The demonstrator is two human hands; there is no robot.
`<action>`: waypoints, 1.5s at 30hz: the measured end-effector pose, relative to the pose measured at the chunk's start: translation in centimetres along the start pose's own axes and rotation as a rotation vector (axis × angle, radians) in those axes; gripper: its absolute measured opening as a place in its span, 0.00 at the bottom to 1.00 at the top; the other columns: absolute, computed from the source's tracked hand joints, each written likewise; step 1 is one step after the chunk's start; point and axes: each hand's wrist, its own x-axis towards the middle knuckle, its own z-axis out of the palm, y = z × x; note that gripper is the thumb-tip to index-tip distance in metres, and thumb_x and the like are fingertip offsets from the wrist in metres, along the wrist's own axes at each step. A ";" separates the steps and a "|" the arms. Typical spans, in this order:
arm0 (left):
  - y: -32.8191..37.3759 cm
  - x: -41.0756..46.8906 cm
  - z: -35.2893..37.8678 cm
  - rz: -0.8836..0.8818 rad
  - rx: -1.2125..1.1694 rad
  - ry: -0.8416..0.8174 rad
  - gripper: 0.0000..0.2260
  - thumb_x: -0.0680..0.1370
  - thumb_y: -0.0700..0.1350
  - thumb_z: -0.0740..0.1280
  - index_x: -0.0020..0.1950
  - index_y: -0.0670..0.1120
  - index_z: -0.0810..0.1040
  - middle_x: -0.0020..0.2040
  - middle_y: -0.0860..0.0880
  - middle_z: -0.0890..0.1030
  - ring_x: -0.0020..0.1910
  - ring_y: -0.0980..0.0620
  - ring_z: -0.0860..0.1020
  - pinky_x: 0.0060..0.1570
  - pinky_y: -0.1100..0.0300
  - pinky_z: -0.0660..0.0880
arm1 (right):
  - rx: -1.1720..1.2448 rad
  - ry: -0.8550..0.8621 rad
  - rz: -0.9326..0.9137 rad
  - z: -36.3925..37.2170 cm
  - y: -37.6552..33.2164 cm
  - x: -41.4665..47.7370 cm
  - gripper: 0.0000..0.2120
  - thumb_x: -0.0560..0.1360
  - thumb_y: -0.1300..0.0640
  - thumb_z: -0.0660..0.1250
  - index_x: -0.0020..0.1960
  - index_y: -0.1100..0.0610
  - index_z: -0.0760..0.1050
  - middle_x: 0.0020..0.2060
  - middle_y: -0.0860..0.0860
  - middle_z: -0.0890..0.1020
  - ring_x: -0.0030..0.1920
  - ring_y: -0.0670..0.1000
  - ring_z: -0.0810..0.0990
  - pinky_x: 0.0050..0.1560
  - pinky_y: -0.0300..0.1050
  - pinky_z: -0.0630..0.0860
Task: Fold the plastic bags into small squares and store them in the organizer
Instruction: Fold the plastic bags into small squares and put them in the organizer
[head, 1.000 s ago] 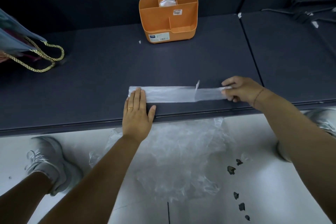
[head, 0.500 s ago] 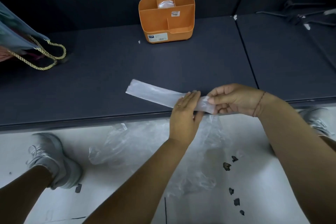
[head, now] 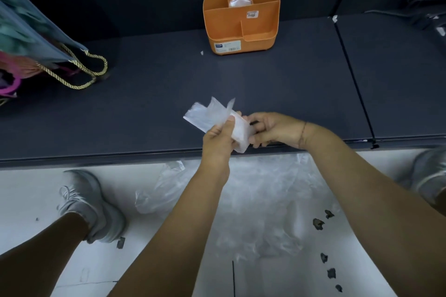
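Hands meet over the front edge of the dark counter (head: 156,94). The left hand (head: 218,138) pinches the half-folded plastic bag (head: 210,113), thumb on top, while the right hand (head: 277,131) curls its fingers round the bag's other end; the loose end fans upward. Well behind stands the orange organizer (head: 241,21), with a folded bag (head: 239,2) in its rear middle compartment. Crumpled plastic (head: 253,190) lies on the white floor (head: 36,188) below.

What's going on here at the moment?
A person's left hand and right hand hold a clear plastic bag above the dark shelf, partly folded, not yet a square. The orange organizer at the back has a folded bag in its rear slot. More loose bags lie on the floor.
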 end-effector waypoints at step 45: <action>-5.8 3.5 -6.5 0.643 0.866 -0.075 0.11 0.83 0.40 0.60 0.57 0.41 0.82 0.65 0.58 0.77 0.68 0.67 0.65 0.71 0.64 0.62 | -0.001 0.110 -0.101 2.2 1.1 -0.5 0.30 0.72 0.76 0.65 0.64 0.47 0.75 0.65 0.41 0.73 0.42 0.45 0.78 0.51 0.37 0.76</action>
